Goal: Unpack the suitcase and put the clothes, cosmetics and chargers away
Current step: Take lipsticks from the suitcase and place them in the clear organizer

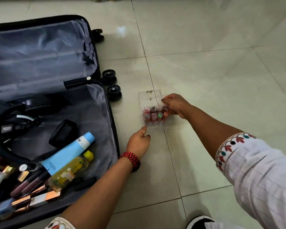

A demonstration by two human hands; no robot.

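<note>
An open black suitcase lies on the floor at the left. Its near half holds black headphones, a blue tube, a yellow bottle, and several lip glosses and cosmetics. To its right stands a clear acrylic organiser with several lipsticks in its slots. My right hand pinches a lipstick at the organiser's right edge. My left hand touches the organiser's near left corner with its fingertips.
Glossy pale floor tiles stretch to the right and far side. The suitcase wheels stick out close to the organiser. A black and white shoe shows at the bottom edge.
</note>
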